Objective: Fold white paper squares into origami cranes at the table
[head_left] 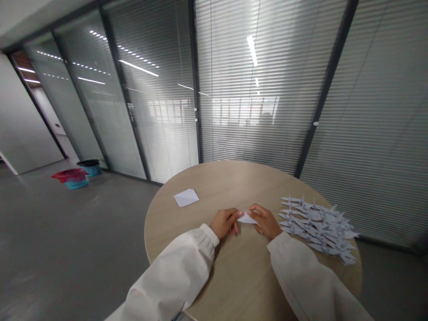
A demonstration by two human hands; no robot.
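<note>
A small folded piece of white paper (pixel 246 219) is held between my two hands, low over the round table. My left hand (pixel 225 221) pinches its left end between thumb and fingers. At the other end, my right hand (pixel 264 220) grips the paper the same way, with its index finger bent over the top. The fingers hide part of the folds. Rows of folded paper cranes (pixel 317 227) lie to the right of my right hand. Beyond my left hand lies a flat stack or sheet of white paper (pixel 186 197), creased across its middle.
The round wooden table (pixel 214 178) stands near a glass wall with blinds (pixel 254 133). A dark object's corner (pixel 182 316) shows at the bottom edge. Two bins stand on the floor at left, one with a red liner (pixel 72 177), one with a black liner (pixel 90 166).
</note>
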